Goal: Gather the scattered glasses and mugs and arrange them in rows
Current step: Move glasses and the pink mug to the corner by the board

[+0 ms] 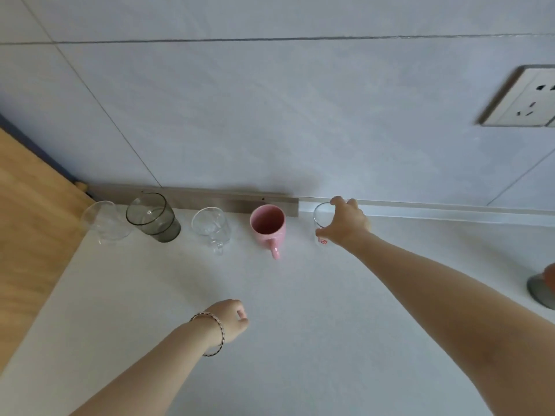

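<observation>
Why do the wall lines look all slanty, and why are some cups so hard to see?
In the head view, the wide-angle lens tilts and bends the wall tile lines and skews the socket. Light is soft, shadows faint. The clear glass and clear mug fade into the white counter; the pink mug stands out. The right hand looks slightly blurred.

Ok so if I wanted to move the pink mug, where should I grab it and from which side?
Take the pink mug by its handle, coming from the near side. It stands upright, and the handle sticks out toward the person, clear of the clear mug to its left and the glass held by the right hand. The free left hand looks nearest to it.
</observation>
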The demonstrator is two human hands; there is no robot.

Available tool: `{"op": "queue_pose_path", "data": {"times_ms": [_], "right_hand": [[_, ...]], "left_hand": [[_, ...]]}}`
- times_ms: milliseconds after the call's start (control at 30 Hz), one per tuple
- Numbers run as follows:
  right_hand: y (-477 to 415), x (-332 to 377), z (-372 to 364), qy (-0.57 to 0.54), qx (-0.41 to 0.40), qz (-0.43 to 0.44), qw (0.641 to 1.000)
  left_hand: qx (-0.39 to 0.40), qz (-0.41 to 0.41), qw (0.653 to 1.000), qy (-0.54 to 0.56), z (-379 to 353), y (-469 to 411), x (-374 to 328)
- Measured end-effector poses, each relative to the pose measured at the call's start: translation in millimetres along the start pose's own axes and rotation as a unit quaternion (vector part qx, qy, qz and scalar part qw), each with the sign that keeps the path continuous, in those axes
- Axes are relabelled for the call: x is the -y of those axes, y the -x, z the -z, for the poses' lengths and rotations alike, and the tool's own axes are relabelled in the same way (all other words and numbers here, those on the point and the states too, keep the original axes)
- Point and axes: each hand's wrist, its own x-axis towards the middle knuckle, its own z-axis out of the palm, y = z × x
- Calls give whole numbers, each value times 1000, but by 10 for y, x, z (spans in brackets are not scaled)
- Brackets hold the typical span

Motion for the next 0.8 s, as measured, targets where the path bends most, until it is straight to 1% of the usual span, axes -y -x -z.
{"op": "queue_pose_path", "data": {"times_ms": [133,233,300,367,467,567,667,800], "right_hand": [[15,-12,-108,-6,5,-20,1000],[113,-70,-115,-66,6,-22,998],[250,-134,-84,-102,22,-26,994],[438,-290,-60,-77,59,-31,995],[789,-724,-19,-24,125,-34,991],[1193,-1290,114,-6,151,-57,987],[1559,-1915,344,0,124,-86,988],[1960,-2790,755,3,49,-129,990]], "left_hand": [[7,-11,1000,-4,94,-47,126],[10,-21,1000,-8,131,-80,141],[12,-29,999,-12,137,-92,90],[12,-41,999,-16,124,-97,-13],[15,-60,997,-35,52,-90,-254],[12,-79,995,-57,-79,-23,-613],[12,-107,992,-71,-273,114,-1046],[16,-141,987,-80,-625,324,-1611]]}}
